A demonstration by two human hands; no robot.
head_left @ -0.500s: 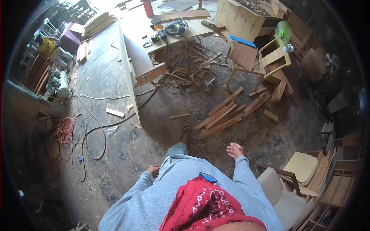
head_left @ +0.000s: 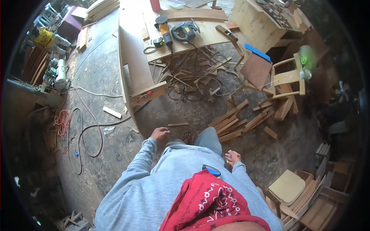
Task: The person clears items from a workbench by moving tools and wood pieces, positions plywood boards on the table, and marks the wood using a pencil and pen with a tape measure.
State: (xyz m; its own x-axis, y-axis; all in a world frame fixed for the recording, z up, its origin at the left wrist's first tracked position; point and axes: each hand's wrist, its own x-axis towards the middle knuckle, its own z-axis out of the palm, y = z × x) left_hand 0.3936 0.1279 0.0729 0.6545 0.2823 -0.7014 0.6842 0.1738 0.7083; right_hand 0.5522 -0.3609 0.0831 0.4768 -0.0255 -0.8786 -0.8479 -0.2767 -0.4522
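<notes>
My left hand (head_left: 160, 134) hangs in the air in front of my body, left of my legs, with loosely bent fingers and nothing visible in it. Low at my right side, my right hand (head_left: 232, 158) has curled fingers; a tiny yellow bit shows at them, too small to name. Ahead stands a workbench (head_left: 208, 37) bearing an orange-and-black power tool (head_left: 164, 31), a dark jigsaw (head_left: 185, 31) and a tape measure (head_left: 157, 42). Neither hand touches these. A long board assembly (head_left: 137, 69) stands at the bench's left side.
Wood strips (head_left: 231, 123) lie on the floor ahead right. Cables and offcuts tangle under the bench. A hose (head_left: 101, 134) loops at left, near a compressor (head_left: 61, 75). A chair frame (head_left: 287, 79) and a green fan (head_left: 306, 59) stand right. A person in yellow (head_left: 45, 37) is far left.
I have stepped closer to the bench. My left hand has swung forward and up; my right hand has swung back toward my body.
</notes>
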